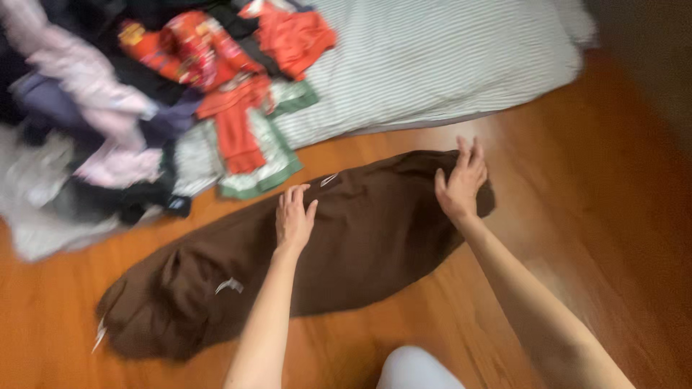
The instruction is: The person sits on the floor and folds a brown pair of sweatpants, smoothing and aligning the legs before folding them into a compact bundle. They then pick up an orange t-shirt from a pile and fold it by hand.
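A dark brown garment (360, 245) lies spread lengthwise on the wooden floor (577, 238), running from lower left to upper right. My left hand (294, 216) rests flat on its upper edge near the middle, fingers apart. At the garment's far right end, my right hand (461, 180) presses on the bunched cloth with fingers extended. Neither hand has the cloth lifted. The picture is blurred by motion.
A heap of mixed clothes (144, 94) in red, pink, purple, black and white lies at the upper left. A striped grey-white mattress (447, 65) sits along the top. My knee in pale fabric (418, 371) shows at the bottom edge.
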